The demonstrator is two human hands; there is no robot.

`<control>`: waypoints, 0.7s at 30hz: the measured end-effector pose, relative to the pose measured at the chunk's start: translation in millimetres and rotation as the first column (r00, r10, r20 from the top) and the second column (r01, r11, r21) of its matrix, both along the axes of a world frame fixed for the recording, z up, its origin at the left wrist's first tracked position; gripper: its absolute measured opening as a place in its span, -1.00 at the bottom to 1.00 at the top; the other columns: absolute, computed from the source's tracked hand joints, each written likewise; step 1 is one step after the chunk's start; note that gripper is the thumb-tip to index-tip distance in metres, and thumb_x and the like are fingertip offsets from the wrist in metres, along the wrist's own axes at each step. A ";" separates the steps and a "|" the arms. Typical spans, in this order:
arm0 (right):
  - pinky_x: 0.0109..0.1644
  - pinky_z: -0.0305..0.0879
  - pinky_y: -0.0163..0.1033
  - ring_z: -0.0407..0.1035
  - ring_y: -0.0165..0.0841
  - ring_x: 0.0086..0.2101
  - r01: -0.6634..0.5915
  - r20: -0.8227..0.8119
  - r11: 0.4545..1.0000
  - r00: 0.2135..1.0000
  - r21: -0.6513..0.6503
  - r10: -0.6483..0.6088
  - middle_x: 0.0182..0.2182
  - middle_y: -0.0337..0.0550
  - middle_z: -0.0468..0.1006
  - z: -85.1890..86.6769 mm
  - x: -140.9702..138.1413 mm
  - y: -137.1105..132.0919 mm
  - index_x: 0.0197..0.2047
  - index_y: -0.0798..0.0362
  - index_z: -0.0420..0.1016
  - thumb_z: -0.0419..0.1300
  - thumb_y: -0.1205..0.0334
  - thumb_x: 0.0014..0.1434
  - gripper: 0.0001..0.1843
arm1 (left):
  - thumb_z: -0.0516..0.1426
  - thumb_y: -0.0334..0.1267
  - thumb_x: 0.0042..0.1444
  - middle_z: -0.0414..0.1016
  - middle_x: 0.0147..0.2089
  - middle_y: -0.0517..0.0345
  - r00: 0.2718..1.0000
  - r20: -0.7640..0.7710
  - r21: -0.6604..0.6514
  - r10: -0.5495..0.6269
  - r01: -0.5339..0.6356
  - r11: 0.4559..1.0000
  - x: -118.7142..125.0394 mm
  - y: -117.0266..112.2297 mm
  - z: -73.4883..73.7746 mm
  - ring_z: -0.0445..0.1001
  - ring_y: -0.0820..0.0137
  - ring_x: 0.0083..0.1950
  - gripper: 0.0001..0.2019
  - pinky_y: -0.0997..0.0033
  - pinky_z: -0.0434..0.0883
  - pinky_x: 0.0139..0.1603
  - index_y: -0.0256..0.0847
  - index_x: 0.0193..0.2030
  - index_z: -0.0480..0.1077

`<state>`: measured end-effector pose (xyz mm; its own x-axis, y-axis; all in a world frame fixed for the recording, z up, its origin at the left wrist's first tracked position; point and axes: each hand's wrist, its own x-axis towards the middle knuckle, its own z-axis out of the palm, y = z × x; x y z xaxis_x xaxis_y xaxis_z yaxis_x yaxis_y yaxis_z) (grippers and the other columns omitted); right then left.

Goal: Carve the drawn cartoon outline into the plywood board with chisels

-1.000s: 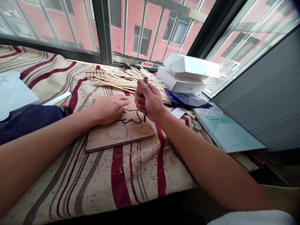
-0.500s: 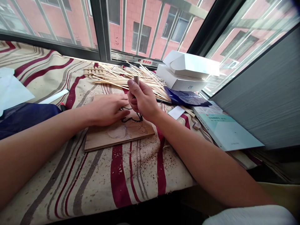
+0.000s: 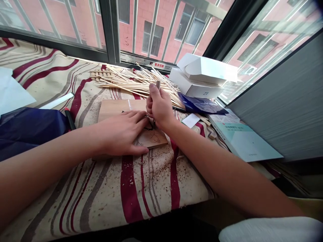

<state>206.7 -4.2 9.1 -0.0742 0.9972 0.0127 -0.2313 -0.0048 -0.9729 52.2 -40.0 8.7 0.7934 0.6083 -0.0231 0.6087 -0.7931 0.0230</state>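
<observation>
The left hand had moved toward the near edge of the wooden board since a moment before, and the board had turned slightly beneath it. The hand lay open, its fingers spread and pressed flat on the wood, holding nothing but pinning the board in place. The right hand was closed in a tight, narrow grip around the carving tool, with the grey handle rising above the knuckles and the metal end pointing down at the black-lined drawing. Fingers hid most of the metal end, so I could not tell whether it touched the wood.

The two hands had drawn closer together, leaving the steadying hand just beside the tool and covering more of the drawing than before. The board lay near the far edge of the striped cloth, with wood shavings scattered around it. Beyond the board, along the far edge, lay a loose pile of thin wooden sticks. Two white boxes sat toward the far right corner, beside a blue plastic bag. A book lay along the right edge. A dark blue cloth and white paper lay along the left edge.
</observation>
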 end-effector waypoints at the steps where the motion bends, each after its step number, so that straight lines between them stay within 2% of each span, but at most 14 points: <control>1: -0.63 -0.17 -0.32 -0.12 -0.50 -0.65 0.050 -0.011 0.999 0.999 0.011 -0.050 -0.65 -0.46 0.07 -1.0 0.5 1.7 -0.38 -0.10 0.07 0.21 -0.20 0.40 -0.48 | 0.13 0.36 0.22 0.30 0.50 -0.42 1.000 0.017 0.008 -0.006 0.006 1.000 -0.2 0.2 -1.0 0.31 -0.21 0.48 -0.06 -0.07 0.23 0.49 -0.38 0.49 0.26; 3: -0.64 -0.19 -0.32 -0.15 -0.51 -0.67 0.069 -0.019 0.996 0.997 0.058 -0.068 -0.67 -0.49 0.04 -1.5 2.0 3.7 -0.39 -0.10 0.06 0.26 -0.18 0.38 -0.46 | 0.14 0.36 0.21 0.35 0.47 -0.42 0.999 0.049 0.013 -0.002 0.001 1.000 -0.7 0.1 -2.6 0.35 -0.22 0.45 -0.08 -0.07 0.23 0.48 -0.38 0.46 0.30; 6: -0.64 -0.22 -0.33 -0.20 -0.53 -0.67 -0.112 0.002 0.993 0.994 0.040 0.112 -0.67 -0.52 0.00 0.3 4.1 2.6 -0.40 -0.11 0.05 0.32 -0.19 0.33 -0.43 | 0.13 0.37 0.22 0.44 0.37 -0.38 0.999 0.039 0.024 0.012 -0.013 1.000 -0.9 -1.0 -3.4 0.43 -0.19 0.37 -0.15 -0.07 0.28 0.44 -0.34 0.37 0.40; 8: -0.64 -0.24 -0.33 -0.20 -0.54 -0.67 -0.167 0.004 0.985 0.986 0.035 0.167 -0.66 -0.53 -0.01 0.6 4.0 0.5 -0.39 -0.11 0.07 0.31 -0.18 0.34 -0.45 | 0.10 0.38 0.24 0.49 0.32 -0.38 1.000 -0.007 0.032 0.010 -0.010 0.999 -0.3 -1.9 -2.8 0.47 -0.18 0.31 -0.17 -0.09 0.33 0.39 -0.35 0.33 0.43; 10: -0.63 -0.23 -0.34 -0.15 -0.54 -0.67 -0.107 0.005 0.991 0.994 0.084 0.107 -0.66 -0.51 0.02 -0.7 2.4 -1.5 -0.37 -0.10 0.08 0.29 -0.15 0.36 -0.49 | 0.10 0.36 0.26 0.47 0.34 -0.42 0.999 -0.037 0.033 0.010 -0.009 0.999 0.9 -3.2 -1.0 0.47 -0.19 0.31 -0.15 -0.09 0.34 0.38 -0.39 0.36 0.40; 12: -0.63 -0.22 -0.34 -0.10 -0.54 -0.68 0.012 -0.009 0.992 1.000 0.128 -0.011 -0.66 -0.49 0.06 -2.3 0.9 -2.6 -0.37 -0.10 0.08 0.28 -0.12 0.37 -0.50 | 0.12 0.35 0.26 0.38 0.42 -0.47 0.999 -0.034 0.021 0.020 -0.019 1.000 2.4 -4.9 1.8 0.43 -0.20 0.37 -0.11 -0.07 0.30 0.42 -0.44 0.43 0.33; 14: -0.63 -0.23 -0.32 -0.11 -0.54 -0.69 0.094 -0.038 0.990 0.995 0.107 -0.091 -0.67 -0.50 0.06 -3.1 1.0 -2.5 -0.36 -0.10 0.07 0.28 -0.09 0.37 -0.51 | 0.13 0.34 0.27 0.29 0.49 -0.50 0.999 -0.035 0.001 0.026 -0.026 1.000 4.1 -6.9 5.0 0.36 -0.19 0.44 -0.07 -0.01 0.25 0.47 -0.48 0.47 0.27; 19: -0.63 -0.30 -0.30 -0.23 -0.55 -0.70 0.033 -0.074 0.999 0.997 -0.034 -0.036 -0.70 -0.54 -0.01 -4.0 4.7 1.5 -0.38 -0.10 0.01 0.17 0.03 0.44 -0.55 | 0.09 0.35 0.31 0.28 0.50 -0.50 0.992 -0.122 0.021 0.024 -0.021 1.000 7.6 -11.0 11.3 0.30 -0.18 0.49 -0.07 0.02 0.20 0.50 -0.50 0.49 0.25; 21: -0.62 -0.31 -0.30 -0.20 -0.55 -0.71 0.118 -0.081 0.993 0.990 -0.011 -0.118 -0.70 -0.54 0.00 -5.3 4.9 1.0 -0.37 -0.10 0.02 0.17 0.04 0.44 -0.57 | 0.11 0.33 0.30 0.28 0.50 -0.50 0.993 -0.117 0.019 0.030 -0.028 0.999 7.7 -11.7 11.7 0.32 -0.18 0.48 -0.06 0.02 0.22 0.49 -0.50 0.50 0.23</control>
